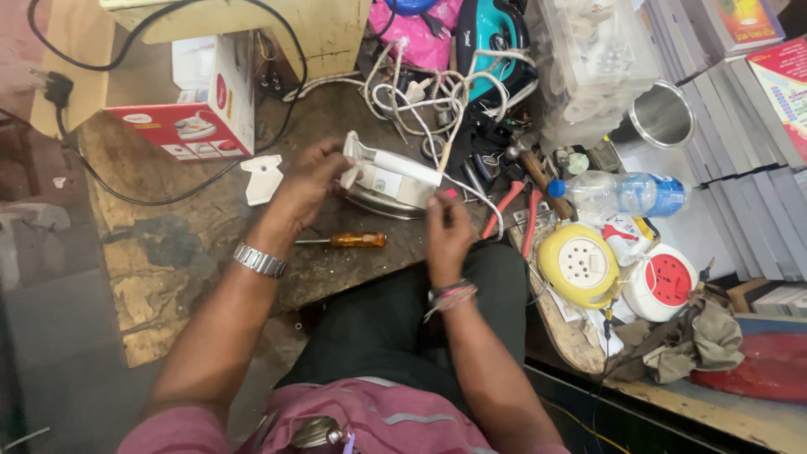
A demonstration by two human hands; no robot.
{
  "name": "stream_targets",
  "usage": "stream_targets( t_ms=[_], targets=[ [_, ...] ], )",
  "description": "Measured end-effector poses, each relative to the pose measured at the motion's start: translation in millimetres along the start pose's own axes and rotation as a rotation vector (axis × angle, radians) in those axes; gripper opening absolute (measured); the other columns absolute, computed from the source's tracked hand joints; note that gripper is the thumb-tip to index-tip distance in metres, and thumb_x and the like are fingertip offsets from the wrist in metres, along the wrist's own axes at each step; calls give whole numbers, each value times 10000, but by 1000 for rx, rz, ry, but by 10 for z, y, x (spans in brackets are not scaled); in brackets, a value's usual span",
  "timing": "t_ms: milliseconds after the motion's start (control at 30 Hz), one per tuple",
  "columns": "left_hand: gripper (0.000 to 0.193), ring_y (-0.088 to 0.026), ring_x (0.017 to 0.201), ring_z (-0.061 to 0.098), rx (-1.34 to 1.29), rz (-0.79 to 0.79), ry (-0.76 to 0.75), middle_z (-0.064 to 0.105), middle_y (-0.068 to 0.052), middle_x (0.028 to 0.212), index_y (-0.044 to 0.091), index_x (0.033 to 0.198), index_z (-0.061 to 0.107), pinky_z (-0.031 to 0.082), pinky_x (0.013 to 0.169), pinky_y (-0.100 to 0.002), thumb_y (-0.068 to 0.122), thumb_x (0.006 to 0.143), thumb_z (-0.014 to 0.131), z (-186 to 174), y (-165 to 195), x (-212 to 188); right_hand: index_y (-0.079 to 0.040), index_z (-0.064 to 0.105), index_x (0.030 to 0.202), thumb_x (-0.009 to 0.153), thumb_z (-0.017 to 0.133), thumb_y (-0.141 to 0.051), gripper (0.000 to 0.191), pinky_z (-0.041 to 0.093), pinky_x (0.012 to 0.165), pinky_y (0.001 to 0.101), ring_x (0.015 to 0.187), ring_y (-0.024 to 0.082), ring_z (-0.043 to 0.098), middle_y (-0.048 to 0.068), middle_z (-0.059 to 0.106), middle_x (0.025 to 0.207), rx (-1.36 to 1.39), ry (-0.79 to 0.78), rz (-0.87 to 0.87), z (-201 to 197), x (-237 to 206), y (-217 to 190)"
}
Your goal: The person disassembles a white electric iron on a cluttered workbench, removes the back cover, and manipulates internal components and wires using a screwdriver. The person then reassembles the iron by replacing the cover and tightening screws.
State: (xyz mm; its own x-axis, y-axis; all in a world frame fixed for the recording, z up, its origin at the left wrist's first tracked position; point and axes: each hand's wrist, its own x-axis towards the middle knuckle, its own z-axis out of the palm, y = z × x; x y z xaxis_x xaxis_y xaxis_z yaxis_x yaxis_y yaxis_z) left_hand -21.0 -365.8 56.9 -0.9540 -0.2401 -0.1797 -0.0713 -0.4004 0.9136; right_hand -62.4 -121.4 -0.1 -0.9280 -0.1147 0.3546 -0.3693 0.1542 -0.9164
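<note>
My left hand [307, 181] is closed around the rear of the iron [388, 181], which rests on the bench [168, 252] just ahead of my lap; my right hand [445, 227], fingers half curled, pinches its cord [483, 202]. The soleplate looks slippery, so a hard tug might slide it onto the screwdriver [353, 240].
</note>
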Motion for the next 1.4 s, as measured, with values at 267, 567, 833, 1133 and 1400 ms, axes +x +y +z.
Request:
stream_targets(
  t_ms=[267,567,833,1133,1400],
  targets=[
    [390,-136,821,685,114,-18,105,712,-93,991,-23,1292,614,563,620,-264,109,926,639,175,3,24,-13,700,1184,985,674,-163,251,369,450,185,550,36,521,37,684,749,610,-72,549,-113,377,314],
    [348,-149,874,704,46,-35,59,713,-83,1043,-8,1272,608,575,640,-279,120,949,615,176,19,42,-2,712,1103,1006,679,-213,235,366,450,195,530,49,504,17,666,723,602,-81,597,-108,370,415],
    [233,-183,929,714,-165,-29,-28,711,-95,1049,4,1198,620,609,704,-330,83,983,582,132,118,-3,-20,732,1181,981,679,-161,251,420,494,192,572,45,543,15,697,767,539,-141,550,-161,384,444],
    [208,-235,988,740,-245,-68,-81,724,-128,1077,-12,1144,635,605,714,-347,57,960,567,43,242,-58,24,729,1145,971,699,-101,216,425,523,178,618,44,610,46,740,803,344,-148,413,-161,455,431],
    [429,-317,1018,690,1098,557,67,694,-170,1165,35,1243,671,549,862,-415,151,837,743,-60,271,-2,42,738,1141,972,706,-84,213,476,601,166,687,58,668,36,730,818,332,-153,355,-167,477,495]
  ],
)
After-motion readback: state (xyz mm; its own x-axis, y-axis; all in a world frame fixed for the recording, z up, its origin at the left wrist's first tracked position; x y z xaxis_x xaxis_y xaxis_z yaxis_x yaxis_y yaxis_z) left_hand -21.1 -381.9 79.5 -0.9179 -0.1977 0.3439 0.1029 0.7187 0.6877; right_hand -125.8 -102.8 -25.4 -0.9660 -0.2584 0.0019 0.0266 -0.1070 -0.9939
